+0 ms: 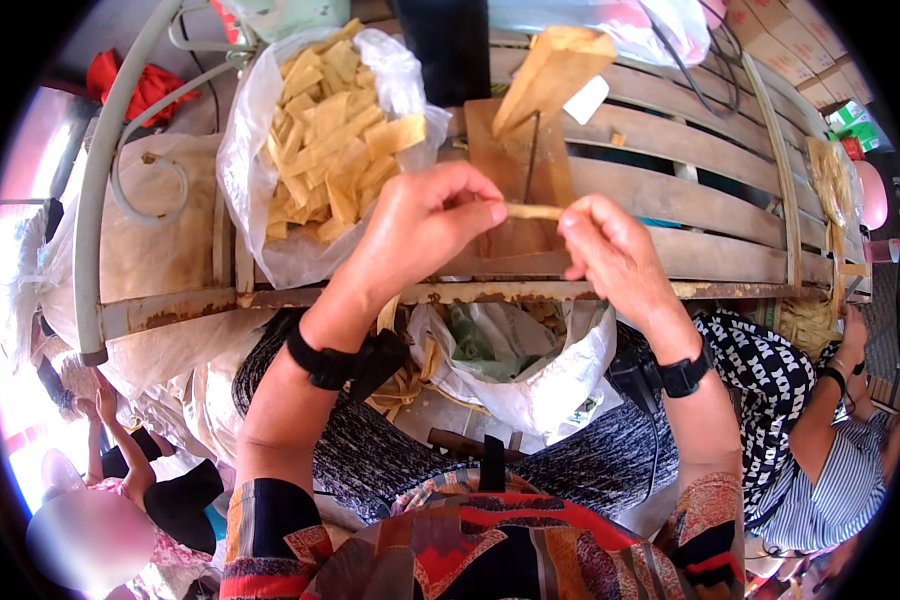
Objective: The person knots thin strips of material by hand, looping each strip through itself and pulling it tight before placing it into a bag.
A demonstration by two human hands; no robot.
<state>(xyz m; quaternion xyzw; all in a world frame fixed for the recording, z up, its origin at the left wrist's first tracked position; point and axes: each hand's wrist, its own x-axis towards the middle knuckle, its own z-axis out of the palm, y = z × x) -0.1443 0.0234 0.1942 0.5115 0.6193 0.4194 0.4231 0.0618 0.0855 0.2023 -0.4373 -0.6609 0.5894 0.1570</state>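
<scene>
Before me a narrow, pale yellow rolled strip is stretched level between my two hands. My left hand pinches its left end between thumb and fingers. The right end sits in the fingertips of my right hand. Under the strip lies a flat wooden board, partly covered by my hands. A wooden block stands tilted at the board's far end, with a thin dark metal rod or blade beside it. Left of the board, a clear plastic bag is heaped with flat, folded yellowish pieces.
The slatted wooden bench has a rusty metal front rail. A white sack hangs open below it, between my knees. A curved metal armrest rises at left. Other people sit on both sides, a striped garment at right.
</scene>
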